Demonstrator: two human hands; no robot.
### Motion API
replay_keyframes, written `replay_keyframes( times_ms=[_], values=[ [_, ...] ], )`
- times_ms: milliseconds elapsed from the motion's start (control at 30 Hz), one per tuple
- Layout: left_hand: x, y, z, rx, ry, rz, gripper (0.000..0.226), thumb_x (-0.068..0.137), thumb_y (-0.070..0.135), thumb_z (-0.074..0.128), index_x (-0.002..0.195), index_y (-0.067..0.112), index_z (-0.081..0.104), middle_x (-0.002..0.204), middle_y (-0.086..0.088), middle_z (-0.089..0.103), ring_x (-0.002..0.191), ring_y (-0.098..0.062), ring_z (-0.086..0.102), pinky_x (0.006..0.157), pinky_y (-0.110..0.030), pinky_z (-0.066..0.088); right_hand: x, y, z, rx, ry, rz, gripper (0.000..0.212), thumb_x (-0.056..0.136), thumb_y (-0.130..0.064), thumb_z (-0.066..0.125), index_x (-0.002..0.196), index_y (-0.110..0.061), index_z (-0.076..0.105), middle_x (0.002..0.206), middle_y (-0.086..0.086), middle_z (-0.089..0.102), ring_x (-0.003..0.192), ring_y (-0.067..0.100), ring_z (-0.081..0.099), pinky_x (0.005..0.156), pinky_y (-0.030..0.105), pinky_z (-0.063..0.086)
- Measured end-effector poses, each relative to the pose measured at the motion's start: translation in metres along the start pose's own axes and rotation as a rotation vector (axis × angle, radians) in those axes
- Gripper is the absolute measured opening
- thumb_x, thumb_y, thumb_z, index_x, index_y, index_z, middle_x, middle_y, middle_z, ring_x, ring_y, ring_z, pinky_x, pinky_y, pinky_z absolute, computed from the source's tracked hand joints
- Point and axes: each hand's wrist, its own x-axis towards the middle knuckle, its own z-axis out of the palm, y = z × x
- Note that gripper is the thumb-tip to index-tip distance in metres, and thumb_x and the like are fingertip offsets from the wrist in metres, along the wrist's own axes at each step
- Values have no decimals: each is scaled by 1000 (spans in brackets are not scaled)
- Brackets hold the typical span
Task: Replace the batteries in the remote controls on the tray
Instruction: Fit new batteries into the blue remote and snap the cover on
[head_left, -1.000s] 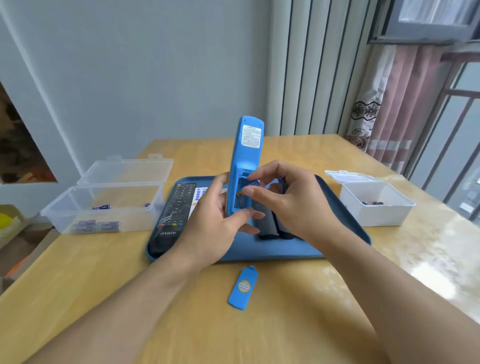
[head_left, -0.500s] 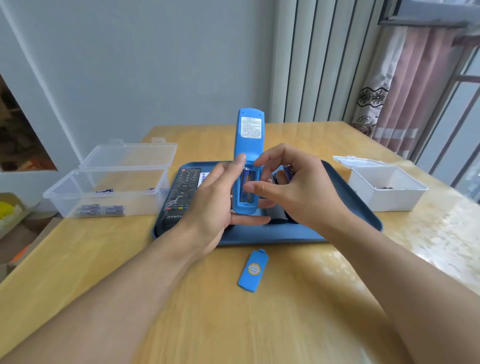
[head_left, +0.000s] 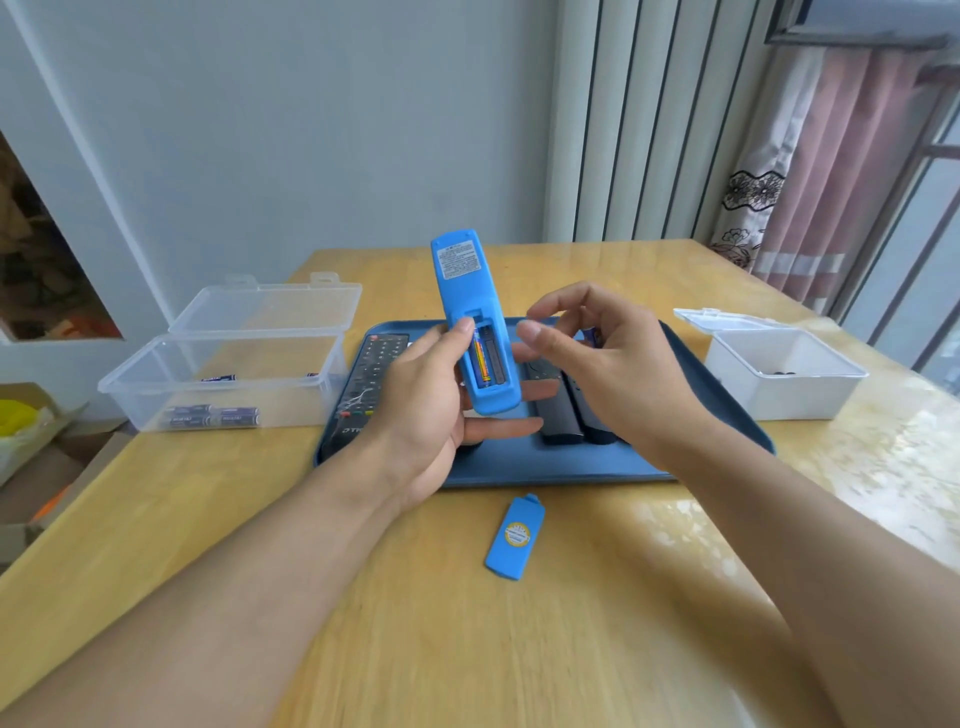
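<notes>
My left hand (head_left: 421, 410) holds the blue remote (head_left: 467, 291) upright over the blue tray (head_left: 519, 473), back side toward me. Its battery compartment is open: one blue-and-orange battery (head_left: 480, 361) sits in the left slot and the right slot is dark and bare. My right hand (head_left: 613, 364) hovers just right of the remote, thumb and forefinger apart, with a small blue battery (head_left: 589, 335) tucked in its curled fingers. The blue battery cover (head_left: 516, 538) lies on the table in front of the tray. A long black remote (head_left: 363, 384) and two slim black remotes (head_left: 558, 421) lie on the tray.
A clear open box (head_left: 223, 379) at the left holds several blue batteries (head_left: 213, 415). A white open box (head_left: 779, 395) at the right holds a few dark items. The wooden table ends near a wall, with a curtain and window at the right.
My right hand has drawn back to the right, off the compartment, uncovering the battery in the left slot. The remote's top now tilts left.
</notes>
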Motion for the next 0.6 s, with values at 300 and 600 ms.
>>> replay_keyframes(
  times_ms=[300, 600],
  values=[
    [5, -3, -1, -75, 46, 82, 22, 107, 13, 41, 119, 3, 56, 108, -15, 73, 105, -39, 70, 85, -49, 61, -5, -2, 5, -31, -77, -40, 27, 79, -20, 85, 98, -12, 68, 61, 2, 53, 53, -4, 59, 65, 24, 39],
    [5, -3, -3, 88, 66, 129, 27, 103, 9, 52, 129, 6, 53, 106, -10, 72, 100, -32, 72, 95, -57, 53, -6, 0, 7, -44, -101, -53, 27, 78, -14, 86, 97, -13, 66, 57, -2, 51, 63, -2, 67, 85, 48, 57]
  ],
)
